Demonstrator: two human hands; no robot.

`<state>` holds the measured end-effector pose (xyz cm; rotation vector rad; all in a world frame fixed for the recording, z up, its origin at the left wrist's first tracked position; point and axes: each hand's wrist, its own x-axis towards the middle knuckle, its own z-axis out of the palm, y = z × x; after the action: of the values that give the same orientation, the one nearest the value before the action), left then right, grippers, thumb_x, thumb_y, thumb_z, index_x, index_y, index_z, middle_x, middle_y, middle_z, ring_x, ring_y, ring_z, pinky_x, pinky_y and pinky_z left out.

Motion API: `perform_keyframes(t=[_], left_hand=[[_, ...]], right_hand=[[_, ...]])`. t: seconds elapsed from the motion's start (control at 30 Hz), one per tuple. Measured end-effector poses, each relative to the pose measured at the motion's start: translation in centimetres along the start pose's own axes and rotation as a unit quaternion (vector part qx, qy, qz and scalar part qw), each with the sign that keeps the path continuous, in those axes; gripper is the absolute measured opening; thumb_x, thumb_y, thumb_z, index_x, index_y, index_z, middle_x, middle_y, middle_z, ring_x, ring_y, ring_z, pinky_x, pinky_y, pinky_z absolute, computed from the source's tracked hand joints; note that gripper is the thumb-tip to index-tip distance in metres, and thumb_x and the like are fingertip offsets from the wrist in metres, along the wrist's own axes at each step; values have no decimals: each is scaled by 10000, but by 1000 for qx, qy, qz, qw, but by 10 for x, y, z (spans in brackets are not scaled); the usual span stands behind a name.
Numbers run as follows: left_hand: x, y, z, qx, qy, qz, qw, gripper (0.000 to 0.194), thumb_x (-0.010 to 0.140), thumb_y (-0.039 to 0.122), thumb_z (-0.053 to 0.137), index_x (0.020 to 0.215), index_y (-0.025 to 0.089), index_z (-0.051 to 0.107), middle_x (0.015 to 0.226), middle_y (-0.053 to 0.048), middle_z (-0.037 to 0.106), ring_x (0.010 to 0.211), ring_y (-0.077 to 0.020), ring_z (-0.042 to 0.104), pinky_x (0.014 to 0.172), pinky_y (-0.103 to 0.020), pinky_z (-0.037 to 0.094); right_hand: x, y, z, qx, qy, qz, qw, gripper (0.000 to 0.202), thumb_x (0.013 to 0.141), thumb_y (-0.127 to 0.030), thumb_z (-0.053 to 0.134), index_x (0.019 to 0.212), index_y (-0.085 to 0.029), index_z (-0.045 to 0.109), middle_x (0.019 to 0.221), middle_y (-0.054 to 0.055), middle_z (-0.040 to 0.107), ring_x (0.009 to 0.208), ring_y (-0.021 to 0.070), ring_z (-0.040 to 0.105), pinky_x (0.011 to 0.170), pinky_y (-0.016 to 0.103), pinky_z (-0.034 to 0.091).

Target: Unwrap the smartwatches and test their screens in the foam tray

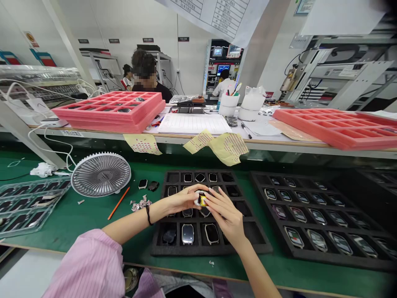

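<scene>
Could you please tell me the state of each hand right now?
Left hand: closed, holding a small, pale-edged, black-and-yellow device.
Right hand: closed on the same device, from its right side.

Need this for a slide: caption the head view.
Left hand and right hand hold a small part above a black tray.
</scene>
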<state>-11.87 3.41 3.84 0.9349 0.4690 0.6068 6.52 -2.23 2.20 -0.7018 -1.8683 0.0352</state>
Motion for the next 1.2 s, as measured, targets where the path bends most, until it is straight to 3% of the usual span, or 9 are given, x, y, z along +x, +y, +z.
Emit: perform_keyframes(t=[0.4,0.53,0.67,0.9,1.0,1.1,1.13,1.17,1.2], left_hand=[[-2,-10,10,-62,27,-8,998,518,588,414,855,1005,176,659,872,-16,634,772,-114,586,722,-239,439],[-2,-21,18,-136,70,-23,988,364,671,385,809,919,164,660,847,-23,669,761,-135,600,790,-283,439],[0,-25,29,-185,86,-54,978,275,764,386,733,848,138,651,829,-39,686,776,-150,618,893,-325,428],[4,-25,44,-182,116,-75,974,334,842,458,625,764,133,630,805,-53,688,778,-138,634,893,-285,446],[13,-22,38,-103,127,-62,985,370,855,509,577,842,144,638,880,-73,693,856,-153,643,853,-270,463],[31,-2,15,148,155,9,977,454,928,524,406,1089,146,601,1029,-113,679,935,-166,644,790,-262,477],[37,8,4,285,174,41,942,453,946,491,372,1169,144,561,1063,-123,673,943,-168,645,767,-258,477],[43,19,-8,432,192,65,879,451,953,463,356,1217,141,526,1075,-124,669,948,-166,645,761,-255,478],[49,29,-20,478,201,69,852,433,921,436,446,1217,130,525,1081,-132,666,962,-183,638,774,-268,474]], right_hand=[[-6,-9,11,-77,37,-12,996,501,893,-60,521,1351,-260,493,1148,54,693,1205,258,554,1014,519,447],[-6,-14,14,-176,33,-33,983,563,880,-148,583,1411,-217,409,1170,77,680,1193,271,563,1063,516,387],[-7,-13,15,-224,57,-43,972,570,885,-78,546,1422,-184,388,1141,90,693,1142,249,606,1088,496,359],[-10,-3,17,-197,87,-25,976,524,915,-76,488,1414,-221,418,1158,69,690,1095,212,639,1004,380,479],[-9,4,15,-195,78,-2,978,496,922,-117,491,1399,-245,440,1153,66,692,1094,229,640,991,418,489],[-14,10,11,-184,56,65,979,498,921,-226,527,1408,-217,421,1269,113,615,1208,275,553,994,476,477],[-18,13,10,-178,48,93,978,502,923,-252,524,1410,-208,412,1311,125,579,1241,284,519,997,488,472],[-23,15,10,-171,39,118,977,491,929,-264,511,1406,-205,412,1337,131,552,1260,287,496,999,496,468],[-28,17,10,-163,27,137,977,464,937,-261,490,1394,-206,425,1343,131,544,1264,284,490,997,499,468]])
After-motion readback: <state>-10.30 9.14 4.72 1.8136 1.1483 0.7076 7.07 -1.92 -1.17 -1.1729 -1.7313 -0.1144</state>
